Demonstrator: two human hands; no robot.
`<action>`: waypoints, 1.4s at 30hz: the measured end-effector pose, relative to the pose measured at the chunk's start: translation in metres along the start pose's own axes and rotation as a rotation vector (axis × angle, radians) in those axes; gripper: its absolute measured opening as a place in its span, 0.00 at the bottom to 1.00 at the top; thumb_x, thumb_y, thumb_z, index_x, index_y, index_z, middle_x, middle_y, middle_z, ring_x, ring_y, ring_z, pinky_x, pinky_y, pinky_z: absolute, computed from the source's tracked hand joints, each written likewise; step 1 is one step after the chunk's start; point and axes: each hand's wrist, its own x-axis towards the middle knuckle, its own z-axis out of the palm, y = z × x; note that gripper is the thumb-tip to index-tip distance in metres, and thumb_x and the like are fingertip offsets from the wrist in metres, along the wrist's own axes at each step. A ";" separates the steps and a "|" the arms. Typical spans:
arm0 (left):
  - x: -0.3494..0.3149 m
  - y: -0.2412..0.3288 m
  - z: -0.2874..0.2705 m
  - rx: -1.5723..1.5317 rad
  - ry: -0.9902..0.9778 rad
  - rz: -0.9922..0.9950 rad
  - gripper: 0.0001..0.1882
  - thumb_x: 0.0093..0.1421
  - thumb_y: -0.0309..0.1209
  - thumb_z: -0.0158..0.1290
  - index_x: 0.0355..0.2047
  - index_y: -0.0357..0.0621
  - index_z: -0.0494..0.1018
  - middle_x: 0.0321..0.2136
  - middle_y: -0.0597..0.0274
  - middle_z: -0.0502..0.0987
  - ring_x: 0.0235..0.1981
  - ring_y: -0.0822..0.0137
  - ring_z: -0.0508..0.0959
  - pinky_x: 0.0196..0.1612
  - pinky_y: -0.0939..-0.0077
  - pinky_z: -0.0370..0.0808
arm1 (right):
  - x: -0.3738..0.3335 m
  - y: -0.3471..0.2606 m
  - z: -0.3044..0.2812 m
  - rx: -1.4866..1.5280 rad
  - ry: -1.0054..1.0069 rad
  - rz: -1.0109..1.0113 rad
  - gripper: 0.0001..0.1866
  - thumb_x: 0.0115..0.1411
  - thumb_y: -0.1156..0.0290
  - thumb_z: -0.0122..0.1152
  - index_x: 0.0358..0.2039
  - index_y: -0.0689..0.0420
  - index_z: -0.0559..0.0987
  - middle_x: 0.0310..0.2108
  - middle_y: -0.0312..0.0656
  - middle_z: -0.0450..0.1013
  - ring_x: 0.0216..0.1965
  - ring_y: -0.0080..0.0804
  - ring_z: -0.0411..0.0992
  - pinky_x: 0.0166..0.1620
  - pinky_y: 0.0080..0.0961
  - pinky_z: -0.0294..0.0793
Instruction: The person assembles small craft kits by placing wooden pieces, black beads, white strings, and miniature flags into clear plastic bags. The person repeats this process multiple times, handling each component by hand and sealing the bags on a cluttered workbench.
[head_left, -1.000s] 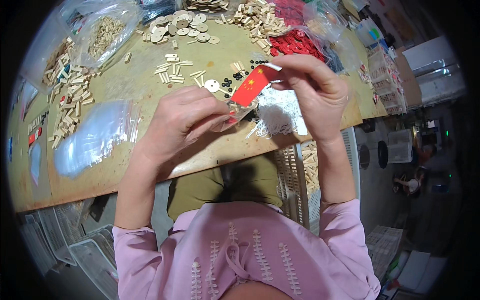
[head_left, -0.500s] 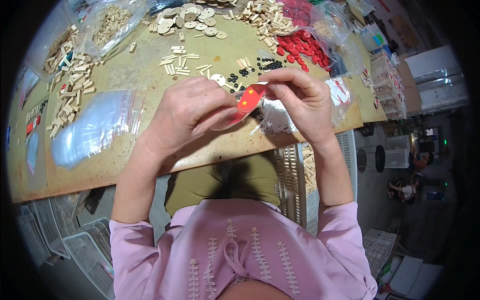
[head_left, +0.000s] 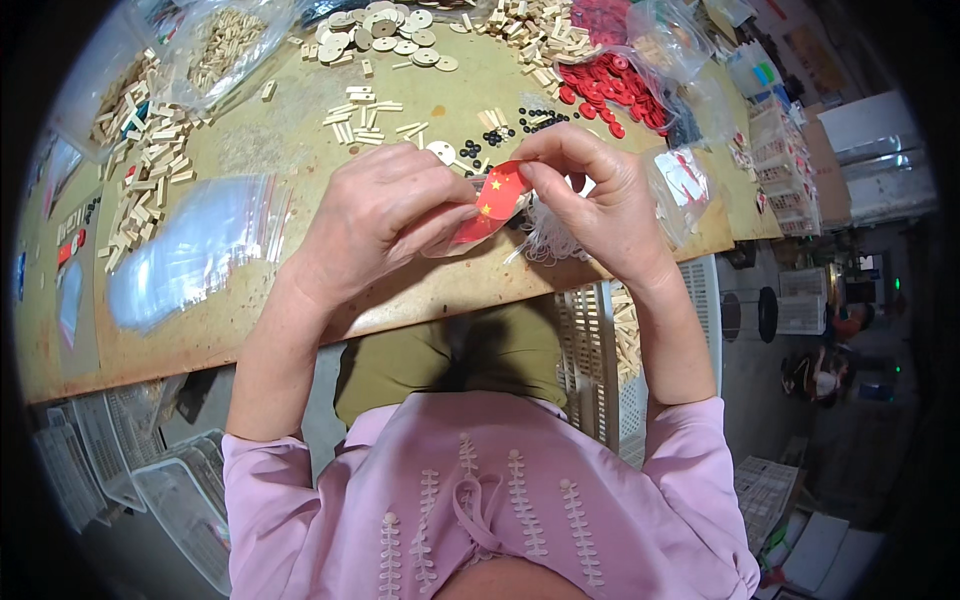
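Note:
Above the table's front edge, my left hand (head_left: 385, 220) is closed around the near end of a clear plastic bag (head_left: 440, 248). A glossy red piece with yellow stars (head_left: 500, 187), like a sticker or small card, curves up from that bag. Its upper end is pinched between the thumb and forefinger of my right hand (head_left: 595, 195). Part of the red piece lies behind or inside the clear film; I cannot tell which. Just behind my right hand is a bundle of white string (head_left: 550, 235). A round wooden disc (head_left: 440, 152) and black beads (head_left: 475, 150) lie beyond my left hand.
Clear zip bags (head_left: 185, 250) are stacked at left, beside scattered wooden blocks (head_left: 150, 180). Wooden discs (head_left: 385, 35), red discs (head_left: 605, 85) and more blocks (head_left: 535, 35) are heaped at the back. Plastic crates (head_left: 590, 365) stand below the table's front edge (head_left: 420, 322).
The red piece has tilted and shows more of its starred face between my fingers. My right fingertips have shifted slightly along its upper end. Both hands keep their hold.

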 end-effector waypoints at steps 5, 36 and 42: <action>-0.002 -0.001 -0.001 0.044 -0.012 -0.058 0.07 0.57 0.31 0.64 0.32 0.44 0.78 0.28 0.59 0.78 0.31 0.55 0.79 0.36 0.63 0.76 | 0.008 0.007 -0.011 0.040 -0.212 0.131 0.04 0.61 0.78 0.64 0.37 0.62 0.80 0.28 0.38 0.78 0.30 0.20 0.76 0.35 0.21 0.76; -0.006 -0.001 -0.009 -0.412 -0.093 -0.553 0.04 0.62 0.22 0.59 0.34 0.32 0.78 0.25 0.60 0.77 0.27 0.74 0.76 0.31 0.75 0.74 | 0.029 0.035 0.010 0.613 -0.512 0.531 0.08 0.68 0.74 0.62 0.42 0.64 0.84 0.29 0.36 0.80 0.23 0.15 0.71 0.28 0.14 0.70; -0.004 0.002 -0.010 -0.355 -0.095 -0.579 0.06 0.60 0.25 0.62 0.34 0.34 0.80 0.25 0.55 0.79 0.28 0.68 0.79 0.34 0.71 0.77 | 0.027 0.033 0.007 0.642 -0.433 0.504 0.07 0.67 0.73 0.64 0.42 0.61 0.85 0.28 0.32 0.79 0.24 0.13 0.70 0.28 0.13 0.68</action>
